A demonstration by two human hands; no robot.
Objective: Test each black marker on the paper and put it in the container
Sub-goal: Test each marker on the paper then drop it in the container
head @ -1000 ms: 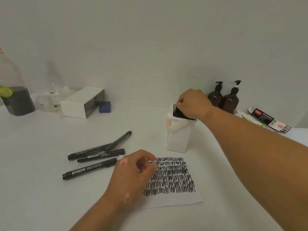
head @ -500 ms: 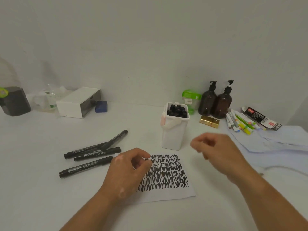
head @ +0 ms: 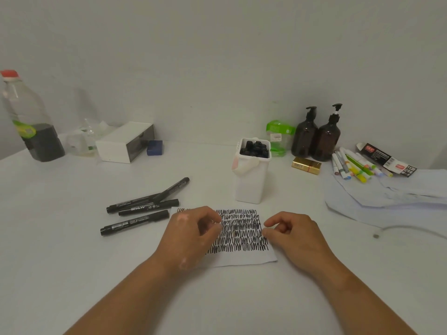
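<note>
A white paper (head: 242,258) covered in black scribbles lies in front of me. My left hand (head: 191,235) rests on its left part with the fingers loosely curled and nothing visible in them. At the paper's right edge, my right hand (head: 290,233) is also loosely curled and holds nothing. Several capped black markers (head: 135,222) lie in a loose pile on the table, left of the paper. Behind the paper stands the white container (head: 251,187), upright, with the black marker caps (head: 255,148) of several markers showing at its top.
Two amber pump bottles (head: 314,136), a green-lidded jar (head: 280,136), a gold box (head: 306,165) and coloured markers (head: 355,165) stand at the back right, with loose sheets (head: 387,194) beside them. A white box (head: 125,141), a blue block (head: 154,147) and a plastic bottle (head: 31,117) are at the back left.
My right hand left the container's top and came down to the paper's right edge, holding nothing. My left hand stayed on the paper. The view shifted slightly.
</note>
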